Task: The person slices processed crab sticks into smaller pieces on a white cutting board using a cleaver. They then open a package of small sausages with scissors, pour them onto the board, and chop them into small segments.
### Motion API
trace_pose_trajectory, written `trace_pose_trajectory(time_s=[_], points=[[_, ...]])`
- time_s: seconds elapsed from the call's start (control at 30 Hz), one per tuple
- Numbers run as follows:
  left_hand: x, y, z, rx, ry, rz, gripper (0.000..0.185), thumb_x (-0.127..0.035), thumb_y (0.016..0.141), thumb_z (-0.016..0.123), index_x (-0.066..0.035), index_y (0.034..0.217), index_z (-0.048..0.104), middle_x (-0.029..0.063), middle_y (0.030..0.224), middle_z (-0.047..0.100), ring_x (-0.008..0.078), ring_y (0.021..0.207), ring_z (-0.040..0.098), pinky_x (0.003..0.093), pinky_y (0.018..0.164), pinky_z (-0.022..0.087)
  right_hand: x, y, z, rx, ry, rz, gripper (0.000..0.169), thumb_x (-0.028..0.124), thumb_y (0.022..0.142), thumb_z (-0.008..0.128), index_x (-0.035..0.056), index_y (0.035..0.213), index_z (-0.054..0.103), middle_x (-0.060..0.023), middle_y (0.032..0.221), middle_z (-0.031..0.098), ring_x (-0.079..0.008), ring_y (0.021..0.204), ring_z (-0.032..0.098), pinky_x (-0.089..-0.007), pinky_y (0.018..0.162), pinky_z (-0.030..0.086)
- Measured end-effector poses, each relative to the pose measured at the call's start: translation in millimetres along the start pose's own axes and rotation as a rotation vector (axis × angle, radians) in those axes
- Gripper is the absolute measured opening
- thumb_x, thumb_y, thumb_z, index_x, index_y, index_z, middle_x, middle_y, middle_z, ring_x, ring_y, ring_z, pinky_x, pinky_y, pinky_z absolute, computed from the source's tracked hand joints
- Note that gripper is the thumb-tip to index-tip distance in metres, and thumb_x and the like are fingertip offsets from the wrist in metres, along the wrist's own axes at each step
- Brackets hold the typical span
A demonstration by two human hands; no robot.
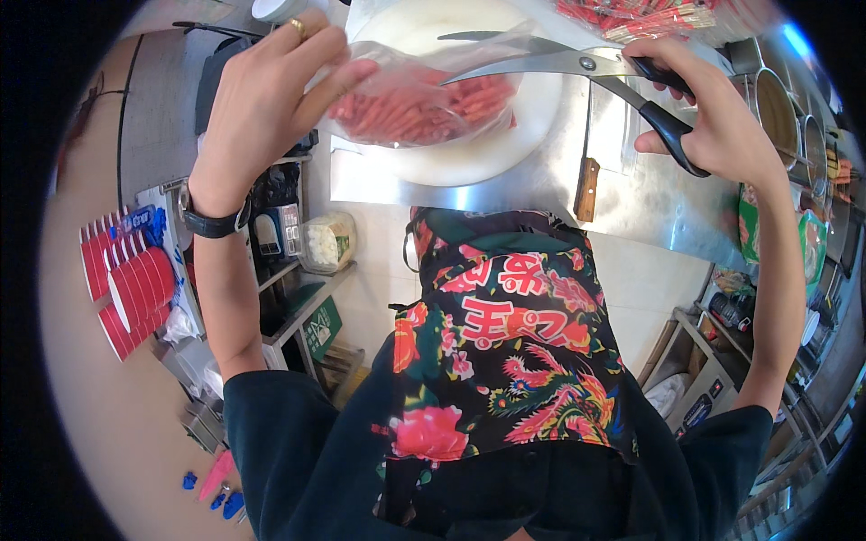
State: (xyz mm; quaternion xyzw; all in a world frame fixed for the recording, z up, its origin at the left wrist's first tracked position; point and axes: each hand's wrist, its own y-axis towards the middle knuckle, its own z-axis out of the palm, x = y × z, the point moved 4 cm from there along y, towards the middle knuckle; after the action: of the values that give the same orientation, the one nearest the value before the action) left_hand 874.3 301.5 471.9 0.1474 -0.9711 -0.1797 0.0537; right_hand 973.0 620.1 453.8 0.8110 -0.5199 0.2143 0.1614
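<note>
My left hand (284, 88), with a ring and a black-strapped watch, pinches one end of a clear plastic bag (406, 71). Packed inside are red strips of food (423, 111), perhaps small sausages. The bag rests on a round white cutting board (473, 169). In my right hand (720, 132) are large scissors (541, 64) with black handles, their blades spread apart. One blade lies across the front of the bag. The other is farther back near the bag's raised film; whether film sits between them cannot be made out.
A wooden-handled knife (587, 189) lies on the steel worktop (636, 223), right of the board. Behind it are bagged red-wrapped skewers (649, 20). Metal pots (775, 108) stand at the right. A tub of white pieces (328, 242) sits on the lower left shelf.
</note>
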Motion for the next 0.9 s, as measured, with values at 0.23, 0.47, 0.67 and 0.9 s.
trace_pose_trajectory(time_s=[0.23,0.47,0.67,0.9], points=[[-31.9,26.1,17.9,0.143,0.007,0.112,0.029,-0.034,0.091,0.063,-0.007,0.085,0.054,0.0085,0.076,0.060,0.0278,0.071,0.064,0.0367,0.056,0.048,-2.2,1.9,2.5,0.032,-0.016,0.006,0.074,0.028,0.064,0.087,0.0069,0.127,0.056,-0.0123,0.109,0.060,-0.0296,0.098,0.059,-0.0376,0.086,0.049],[-14.8,24.4,27.1,0.242,-0.108,0.151,0.021,-0.024,0.090,0.062,-0.009,0.081,0.049,0.0077,0.057,0.053,0.0277,0.049,0.057,0.0382,0.043,0.041,-1.0,-8.2,-8.7,0.027,-0.035,0.005,0.079,0.033,0.062,0.088,0.0078,0.129,0.055,-0.0102,0.108,0.059,-0.0270,0.096,0.057,-0.0359,0.085,0.049],[-21.1,39.0,22.4,0.222,-0.095,0.158,0.028,-0.027,0.096,0.062,-0.010,0.077,0.051,0.0099,0.052,0.047,0.0305,0.044,0.054,0.0390,0.041,0.041,-0.6,-14.9,-15.5,0.026,-0.046,0.011,0.083,0.036,0.060,0.089,0.0086,0.130,0.055,-0.0084,0.107,0.057,-0.0247,0.094,0.055,-0.0345,0.084,0.048],[-18.3,35.7,24.1,0.142,-0.091,0.207,0.029,-0.028,0.097,0.061,-0.010,0.076,0.050,0.0103,0.052,0.046,0.0300,0.043,0.052,0.0382,0.041,0.040,0.7,-10.5,-14.5,0.038,-0.048,0.005,0.088,0.041,0.058,0.090,0.0095,0.132,0.054,-0.0063,0.105,0.056,-0.0220,0.092,0.054,-0.0328,0.083,0.047]])
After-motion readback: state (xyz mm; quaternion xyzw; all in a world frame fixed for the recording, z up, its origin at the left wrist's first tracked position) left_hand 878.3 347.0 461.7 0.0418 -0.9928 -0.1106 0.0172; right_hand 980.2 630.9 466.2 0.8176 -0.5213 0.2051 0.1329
